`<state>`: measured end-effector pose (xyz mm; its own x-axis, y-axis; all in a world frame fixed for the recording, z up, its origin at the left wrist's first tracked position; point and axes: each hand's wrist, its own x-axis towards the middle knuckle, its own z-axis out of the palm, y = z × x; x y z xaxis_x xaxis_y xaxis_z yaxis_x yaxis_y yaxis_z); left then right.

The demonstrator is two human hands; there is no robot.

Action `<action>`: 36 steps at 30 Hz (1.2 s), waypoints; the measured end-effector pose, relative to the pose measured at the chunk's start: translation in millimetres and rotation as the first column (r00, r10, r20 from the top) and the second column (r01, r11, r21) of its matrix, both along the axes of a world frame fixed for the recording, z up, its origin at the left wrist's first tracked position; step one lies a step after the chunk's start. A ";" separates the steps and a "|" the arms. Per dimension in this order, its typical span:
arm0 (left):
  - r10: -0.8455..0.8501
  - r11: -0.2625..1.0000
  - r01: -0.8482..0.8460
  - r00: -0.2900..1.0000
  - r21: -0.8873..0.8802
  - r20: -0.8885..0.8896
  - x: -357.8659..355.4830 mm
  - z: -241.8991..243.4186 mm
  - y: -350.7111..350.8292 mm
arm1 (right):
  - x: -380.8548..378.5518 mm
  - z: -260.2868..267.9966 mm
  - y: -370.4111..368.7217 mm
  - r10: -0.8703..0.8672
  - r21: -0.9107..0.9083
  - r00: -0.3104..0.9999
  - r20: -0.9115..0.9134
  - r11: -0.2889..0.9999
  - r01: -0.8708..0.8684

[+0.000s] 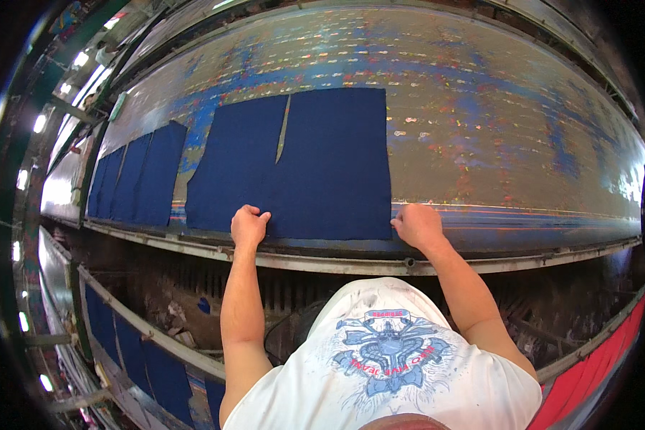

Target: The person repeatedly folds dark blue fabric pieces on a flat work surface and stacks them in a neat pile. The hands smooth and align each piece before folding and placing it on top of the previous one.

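Note:
Two navy blue cut fabric panels lie flat side by side on a long paint-stained table (pixel 505 161); a narrow gap parts them at the top. My left hand (pixel 250 226) rests with curled fingers on the lower part of the left panel (pixel 236 156). At the lower right corner of the right panel (pixel 336 161), my right hand (pixel 418 224) is bent, its fingertips beside the fabric's edge. Whether either hand pinches cloth cannot be told. Further left on the same table lie several more navy panels (pixel 158 172).
A metal rail (pixel 322 264) runs along the table's near edge. Behind me, another table holds navy panels (pixel 164 376) at the left, and red fabric (pixel 596 365) lies at the right. Debris (pixel 177 317) lies on the floor between the tables.

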<state>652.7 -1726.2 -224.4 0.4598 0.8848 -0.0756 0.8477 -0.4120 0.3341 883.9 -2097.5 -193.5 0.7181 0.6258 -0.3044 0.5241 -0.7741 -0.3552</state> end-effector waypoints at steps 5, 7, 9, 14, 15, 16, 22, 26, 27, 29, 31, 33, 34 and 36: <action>-0.115 0.974 0.143 0.981 -0.179 0.158 -0.1 -7.3 15.9 | -16.0 1.9 22.2 -0.006 -0.009 1.000 -0.012 1.000 0.006; -0.116 0.961 0.169 0.964 -0.218 0.240 -0.6 -7.8 17.1 | -18.3 -3.3 26.5 -0.037 -0.028 0.998 -0.041 0.999 0.036; -0.011 0.893 0.177 0.928 -0.413 0.373 -0.3 -6.7 16.8 | -17.4 -9.8 27.6 -0.049 -0.012 0.997 -0.063 0.999 0.048; 0.316 0.604 0.178 0.841 -0.777 0.439 1.6 -1.0 12.1 | -14.9 -23.7 21.3 -0.196 0.301 0.885 -0.422 0.891 0.340; 0.387 0.536 0.175 0.819 -0.826 0.424 2.7 0.2 13.1 | -14.4 -25.5 19.3 -0.241 0.319 0.762 -0.601 0.802 0.505; 0.468 0.339 0.334 0.751 -0.879 0.466 3.0 1.7 14.6 | -12.4 -26.9 16.9 -0.271 0.277 0.603 -0.750 0.700 0.659; 0.541 0.410 0.255 0.705 -0.876 0.459 56.1 24.0 29.9 | 24.0 -31.4 16.9 -0.182 0.250 0.588 -0.788 0.778 0.577; 0.387 0.719 0.313 0.562 -0.621 0.731 143.6 90.8 51.0 | 104.9 10.1 51.5 -0.164 0.490 0.631 -0.758 0.496 0.717; 0.322 0.717 0.427 0.496 -0.550 0.806 161.3 115.8 56.1 | 127.9 34.5 55.6 -0.128 0.625 0.739 -0.661 0.451 0.637; 0.225 0.778 0.477 0.397 -0.410 0.890 194.1 166.9 58.4 | 168.6 94.6 54.9 -0.163 0.785 0.852 -0.497 0.336 0.521; 0.209 0.765 0.567 0.228 -0.304 0.951 213.7 209.6 52.8 | 187.5 147.1 54.3 -0.136 0.895 0.908 -0.396 0.166 0.415; 0.244 0.710 0.654 0.118 -0.261 0.962 219.0 230.5 41.3 | 187.7 176.3 41.2 -0.121 0.934 0.935 -0.333 0.095 0.345; 0.242 0.685 0.683 0.112 -0.252 0.964 220.0 232.9 33.6 | 188.1 186.3 31.8 -0.112 0.944 0.948 -0.298 0.114 0.310; 0.243 0.641 0.727 0.108 -0.244 0.964 219.8 225.4 22.6 | 184.2 183.0 16.8 -0.100 0.958 0.965 -0.241 0.134 0.253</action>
<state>872.5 -1703.6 1.0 0.7446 0.6244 0.2359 -0.4343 0.1850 0.8816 1068.1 -2080.7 -10.5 0.8710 0.3123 0.3793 0.3322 0.1946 -0.9229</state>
